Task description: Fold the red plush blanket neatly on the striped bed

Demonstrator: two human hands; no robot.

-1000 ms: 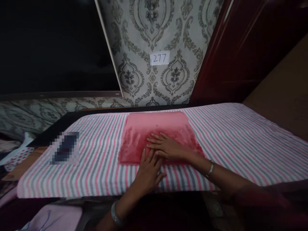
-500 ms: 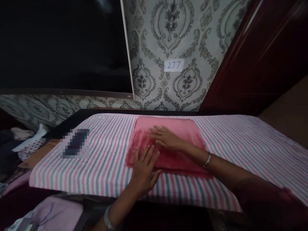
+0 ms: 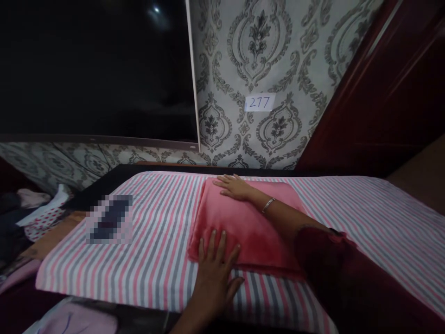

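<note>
A folded red cloth (image 3: pixel 239 225) lies flat on a table covered with a pink, grey and white striped sheet (image 3: pixel 156 232). My left hand (image 3: pixel 213 273) rests palm down with fingers spread on the cloth's near left corner and the sheet beside it. My right hand (image 3: pixel 233 186) lies flat at the cloth's far left corner, my forearm stretched across the cloth. A bangle sits on the right wrist. Neither hand grips anything.
A blurred dark object (image 3: pixel 109 219) lies on the sheet to the left. Patterned wallpaper with a paper label reading 277 (image 3: pixel 259 102) is behind, a dark screen (image 3: pixel 93 69) at left, dark red wood (image 3: pixel 382 83) at right. Clothes (image 3: pixel 31 208) are piled at far left.
My right hand has slid away from me over the cloth to its far edge. My left hand has stayed at the near edge. The view shifted left and lower.
</note>
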